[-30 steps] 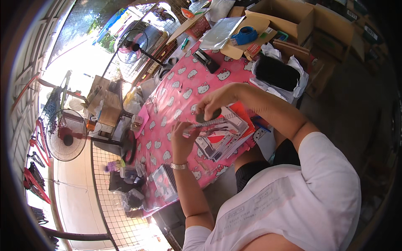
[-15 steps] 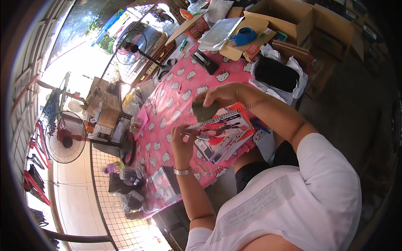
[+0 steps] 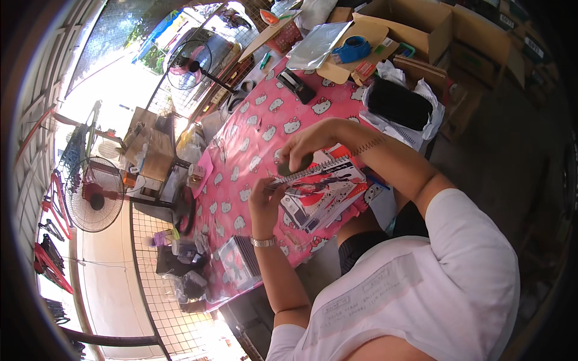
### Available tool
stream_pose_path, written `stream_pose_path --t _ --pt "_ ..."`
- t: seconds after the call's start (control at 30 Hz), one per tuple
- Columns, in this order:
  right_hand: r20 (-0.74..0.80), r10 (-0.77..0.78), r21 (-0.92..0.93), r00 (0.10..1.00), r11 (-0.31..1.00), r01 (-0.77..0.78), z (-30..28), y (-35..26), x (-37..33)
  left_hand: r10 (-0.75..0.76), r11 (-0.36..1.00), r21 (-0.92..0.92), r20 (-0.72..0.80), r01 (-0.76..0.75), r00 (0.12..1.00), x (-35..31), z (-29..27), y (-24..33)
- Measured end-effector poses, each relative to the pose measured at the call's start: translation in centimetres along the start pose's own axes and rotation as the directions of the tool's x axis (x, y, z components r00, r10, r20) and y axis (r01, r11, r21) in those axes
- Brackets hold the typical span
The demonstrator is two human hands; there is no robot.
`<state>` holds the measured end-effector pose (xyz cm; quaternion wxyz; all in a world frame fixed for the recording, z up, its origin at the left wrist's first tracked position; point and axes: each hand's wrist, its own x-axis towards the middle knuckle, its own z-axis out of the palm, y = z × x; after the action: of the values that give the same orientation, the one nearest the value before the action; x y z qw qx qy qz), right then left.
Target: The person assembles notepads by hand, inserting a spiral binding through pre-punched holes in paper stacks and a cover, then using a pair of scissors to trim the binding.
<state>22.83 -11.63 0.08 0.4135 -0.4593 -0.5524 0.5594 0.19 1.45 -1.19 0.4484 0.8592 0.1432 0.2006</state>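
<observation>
A notebook (image 3: 328, 186) with a red, white and black cover lies slanted on the pink table. A metal spiral coil (image 3: 319, 168) runs along its upper edge, and the coil's loose end (image 3: 370, 145) sticks out past the corner, by my right forearm. My left hand (image 3: 265, 197), with a watch on the wrist, pinches the notebook at the coil's left end. My right hand (image 3: 307, 144) is curled over a dark olive, rounded, pad-like piece (image 3: 305, 163), pressed close to the coil. My fingers cover much of that piece, so its kind is unclear.
A stack of covered notebooks (image 3: 239, 265) sits at the table's near left edge. Farther off are a black tape dispenser (image 3: 295, 86), clear plastic sheets (image 3: 319, 47), blue tape (image 3: 351, 50) and cardboard boxes (image 3: 403, 27). A black bundle in white wrapping (image 3: 399, 104) lies at right.
My right hand has turned over and lowered toward the coil, hiding more of the olive piece. The coil's loose end reaches out less far. My left hand keeps its grip.
</observation>
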Motion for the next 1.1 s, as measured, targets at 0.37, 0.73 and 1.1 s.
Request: stream_pose_path --t 0.37,0.73,1.1 --pt "-0.022 -0.136 0.238 0.99 0.962 0.138 0.7 -0.4 0.9 -0.037 0.99 -0.139 0.015 0.039 0.999 -0.1 0.2 0.1" --pt "-0.113 -0.161 0.163 0.98 0.97 0.178 1.0 -0.3 1.8 0.016 0.986 -0.165 -0.028 -0.02 0.999 0.2 0.1 -0.5" --pt "-0.792 -0.101 -0.433 0.602 0.788 -0.438 -1.5 23.3 -5.4 -0.04 0.985 -0.17 -0.278 -0.008 0.96 -0.5 0.3 -0.4"
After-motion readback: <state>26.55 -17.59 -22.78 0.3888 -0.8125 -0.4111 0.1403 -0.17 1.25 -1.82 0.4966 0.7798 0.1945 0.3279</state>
